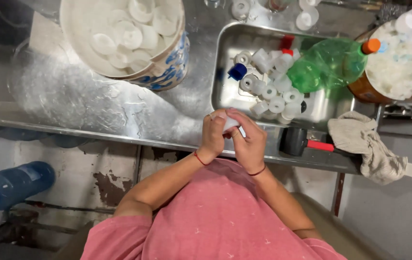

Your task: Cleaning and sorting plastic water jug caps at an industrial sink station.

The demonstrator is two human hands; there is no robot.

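Hands are meeting over the front edge of the steel tabletop [95,110], and between them a small white cap [230,123] is being pinched, mostly hidden by the fingers. The left hand [214,133] is curling around the cap from one side, a red string showing at its wrist, while the right hand [249,142] is closing on it from the other side, its fingertips pressing against the left hand's; both are gripping the cap together. Just beyond the hands a shallow steel tray [225,67] is sitting on the tabletop, holding a heap of white caps [273,89], one blue cap [237,71] and a couple of red ones. A green plastic bottle [328,65] with an orange top is lying across the tray's right part. Right of the hands a black mallet [295,141] with a red handle is resting near the tabletop's edge, touching a crumpled beige cloth [367,142] that is hanging over the corner. Farther back, a white bucket [167,62] with blue markings is holding white round lids, and a brown bowl [364,89] at the right is filled with more white pieces. Below the tabletop, at the left, a blue water jug [13,185] is lying on the floor.
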